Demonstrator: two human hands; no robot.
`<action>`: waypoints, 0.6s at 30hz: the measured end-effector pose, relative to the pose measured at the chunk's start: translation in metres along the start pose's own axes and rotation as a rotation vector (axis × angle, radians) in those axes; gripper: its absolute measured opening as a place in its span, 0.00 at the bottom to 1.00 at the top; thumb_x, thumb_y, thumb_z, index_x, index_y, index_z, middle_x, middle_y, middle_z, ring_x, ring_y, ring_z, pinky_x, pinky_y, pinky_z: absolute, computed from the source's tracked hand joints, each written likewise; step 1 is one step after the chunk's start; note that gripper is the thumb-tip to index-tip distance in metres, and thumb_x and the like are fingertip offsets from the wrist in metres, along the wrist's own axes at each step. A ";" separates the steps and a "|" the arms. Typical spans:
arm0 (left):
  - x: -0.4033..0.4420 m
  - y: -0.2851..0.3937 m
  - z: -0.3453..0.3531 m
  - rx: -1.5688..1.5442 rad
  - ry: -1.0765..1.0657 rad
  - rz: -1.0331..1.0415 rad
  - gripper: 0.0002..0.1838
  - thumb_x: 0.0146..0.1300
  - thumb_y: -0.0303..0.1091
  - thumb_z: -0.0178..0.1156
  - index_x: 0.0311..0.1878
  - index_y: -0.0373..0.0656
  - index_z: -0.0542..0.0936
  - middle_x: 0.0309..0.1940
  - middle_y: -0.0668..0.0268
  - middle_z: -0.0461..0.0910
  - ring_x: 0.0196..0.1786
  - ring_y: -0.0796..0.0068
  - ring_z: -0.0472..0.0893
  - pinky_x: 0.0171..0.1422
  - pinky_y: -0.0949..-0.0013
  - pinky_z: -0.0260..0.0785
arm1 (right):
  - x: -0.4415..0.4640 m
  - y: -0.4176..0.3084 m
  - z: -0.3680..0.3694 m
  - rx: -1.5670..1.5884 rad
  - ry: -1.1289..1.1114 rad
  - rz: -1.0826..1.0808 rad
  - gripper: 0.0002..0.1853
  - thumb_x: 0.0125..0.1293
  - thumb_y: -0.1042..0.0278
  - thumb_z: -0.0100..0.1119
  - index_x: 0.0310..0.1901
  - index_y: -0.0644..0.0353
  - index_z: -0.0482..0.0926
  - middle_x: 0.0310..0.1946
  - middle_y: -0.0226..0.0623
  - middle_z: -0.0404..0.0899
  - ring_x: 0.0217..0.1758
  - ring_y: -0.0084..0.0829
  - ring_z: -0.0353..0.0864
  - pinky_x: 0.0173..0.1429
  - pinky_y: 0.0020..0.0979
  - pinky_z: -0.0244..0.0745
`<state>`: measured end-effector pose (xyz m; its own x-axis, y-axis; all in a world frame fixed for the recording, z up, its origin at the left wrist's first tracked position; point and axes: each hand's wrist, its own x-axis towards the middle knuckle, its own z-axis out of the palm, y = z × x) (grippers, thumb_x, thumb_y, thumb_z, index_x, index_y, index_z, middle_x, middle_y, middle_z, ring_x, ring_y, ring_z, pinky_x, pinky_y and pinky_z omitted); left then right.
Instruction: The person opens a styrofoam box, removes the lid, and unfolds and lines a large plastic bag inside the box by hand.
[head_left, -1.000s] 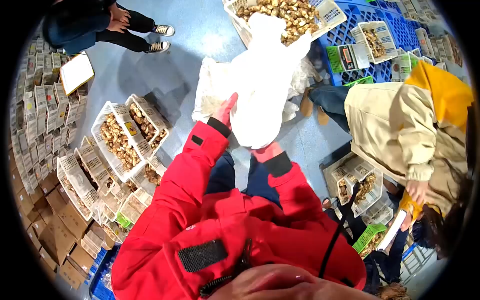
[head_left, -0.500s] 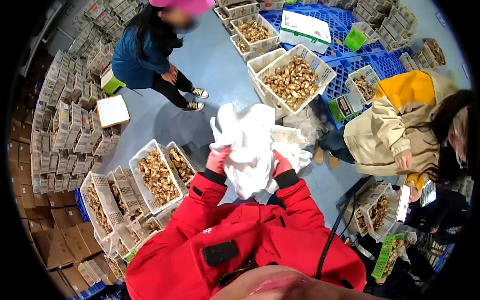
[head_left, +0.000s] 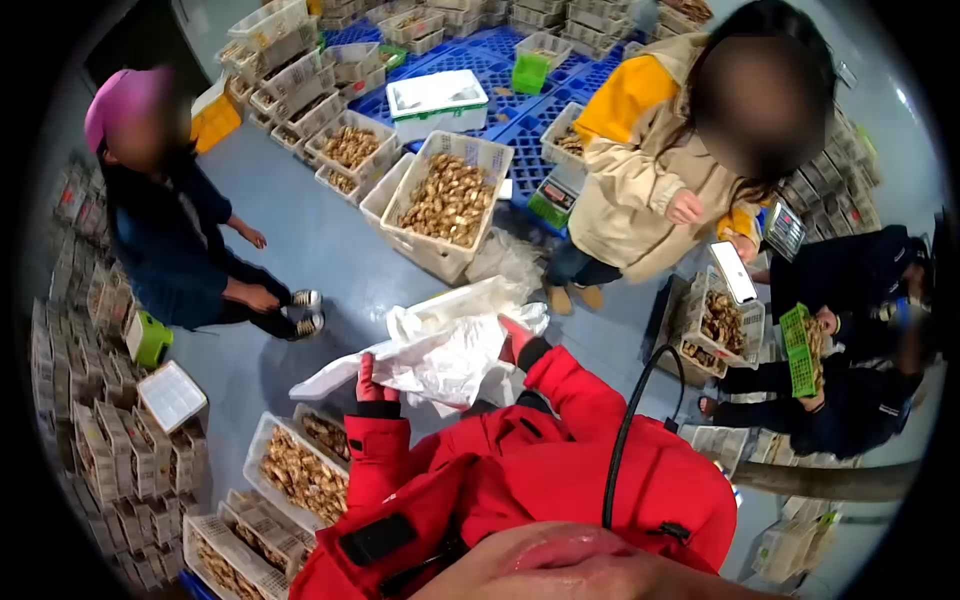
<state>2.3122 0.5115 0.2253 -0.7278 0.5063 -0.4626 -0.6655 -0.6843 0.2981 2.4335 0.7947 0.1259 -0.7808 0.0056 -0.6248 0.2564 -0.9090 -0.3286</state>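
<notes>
In front of my red jacket, a crumpled white plastic bag (head_left: 445, 360) is spread between my two hands. My left hand (head_left: 374, 382) has its fingers closed at the bag's left side, beside a flat white flap or panel (head_left: 325, 378) that juts out to the left; whether it belongs to the bag I cannot tell. My right hand (head_left: 516, 338) grips the bag's right edge. Just beyond and partly under the plastic shows the rim of a white box (head_left: 455, 303); its inside is mostly covered.
A crate of brown mushrooms (head_left: 448, 200) stands ahead, with clear plastic (head_left: 505, 258) beside it. More mushroom crates (head_left: 295, 470) sit at my left. A person in a pink cap (head_left: 165, 220) stands left; another in a beige jacket (head_left: 640, 170) holds a phone (head_left: 733, 270) at right.
The view has swung up and to the right. The white plastic, bunched up high before, now lies lower and wider between my hands. The person in the pink cap is more upright.
</notes>
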 end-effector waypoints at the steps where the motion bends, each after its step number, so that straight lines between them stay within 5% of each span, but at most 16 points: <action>1: 0.003 0.002 0.000 -0.012 -0.015 -0.033 0.17 0.55 0.42 0.54 0.42 0.40 0.74 0.41 0.60 0.76 0.46 0.61 0.73 0.53 0.58 0.64 | 0.017 0.019 -0.030 0.094 -0.032 -0.029 0.24 0.59 0.50 0.47 0.46 0.66 0.70 0.43 0.42 0.74 0.46 0.37 0.74 0.52 0.36 0.68; 2: 0.013 0.006 -0.004 0.026 -0.006 -0.029 0.17 0.55 0.44 0.54 0.42 0.40 0.74 0.41 0.60 0.76 0.45 0.61 0.73 0.53 0.58 0.64 | 0.051 0.036 -0.081 0.025 0.077 -0.104 0.24 0.58 0.51 0.50 0.50 0.61 0.67 0.43 0.43 0.74 0.45 0.38 0.74 0.51 0.37 0.68; 3: 0.021 0.009 -0.006 0.068 0.009 -0.026 0.18 0.54 0.45 0.55 0.41 0.41 0.74 0.41 0.60 0.76 0.45 0.61 0.73 0.52 0.58 0.64 | -0.034 0.017 -0.010 0.152 0.181 0.033 0.26 0.57 0.50 0.52 0.52 0.57 0.64 0.45 0.46 0.71 0.47 0.42 0.72 0.51 0.38 0.68; 7: 0.039 0.010 -0.002 0.013 0.003 -0.011 0.17 0.50 0.45 0.59 0.38 0.42 0.75 0.40 0.61 0.76 0.43 0.62 0.74 0.50 0.58 0.67 | -0.059 0.032 -0.013 0.208 -0.131 0.062 0.33 0.51 0.48 0.59 0.54 0.55 0.59 0.50 0.51 0.65 0.50 0.45 0.67 0.49 0.40 0.68; 9: 0.037 0.003 0.022 0.056 -0.003 -0.045 0.19 0.49 0.46 0.60 0.38 0.41 0.75 0.41 0.61 0.76 0.43 0.61 0.74 0.50 0.56 0.66 | -0.074 0.026 0.023 0.114 0.076 0.143 0.34 0.51 0.47 0.59 0.55 0.54 0.58 0.49 0.49 0.67 0.50 0.44 0.68 0.51 0.40 0.66; 12: 0.049 -0.007 0.039 0.095 0.043 0.013 0.20 0.50 0.46 0.59 0.39 0.40 0.74 0.42 0.60 0.75 0.44 0.59 0.74 0.51 0.55 0.66 | -0.104 0.022 0.070 0.066 0.033 0.233 0.36 0.51 0.45 0.58 0.56 0.54 0.56 0.48 0.46 0.69 0.48 0.42 0.71 0.53 0.40 0.65; 15: 0.054 -0.017 0.060 0.196 -0.133 -0.038 0.26 0.51 0.51 0.56 0.44 0.38 0.73 0.43 0.57 0.74 0.46 0.58 0.73 0.53 0.56 0.65 | -0.088 0.025 0.074 0.096 -0.322 0.448 0.32 0.53 0.42 0.53 0.53 0.57 0.64 0.50 0.44 0.69 0.50 0.39 0.71 0.54 0.38 0.65; 16: 0.017 -0.029 0.112 0.146 -0.224 -0.201 0.25 0.53 0.51 0.55 0.44 0.38 0.73 0.42 0.56 0.75 0.45 0.58 0.74 0.52 0.57 0.66 | -0.091 0.027 0.091 0.080 -0.432 0.398 0.29 0.57 0.43 0.48 0.53 0.56 0.66 0.51 0.42 0.69 0.51 0.36 0.70 0.56 0.37 0.63; 18: 0.020 -0.038 0.111 0.054 -0.181 -0.141 0.17 0.54 0.49 0.55 0.36 0.44 0.75 0.35 0.62 0.78 0.38 0.63 0.77 0.44 0.62 0.69 | -0.096 0.027 0.117 -0.016 -0.586 0.320 0.27 0.60 0.43 0.42 0.54 0.55 0.65 0.52 0.38 0.67 0.53 0.35 0.67 0.58 0.37 0.62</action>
<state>2.3047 0.6061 0.2976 -0.6416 0.6842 -0.3467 -0.7670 -0.5734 0.2880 2.4485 0.7210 0.2599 -0.8439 -0.4950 -0.2067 0.5320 -0.8217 -0.2044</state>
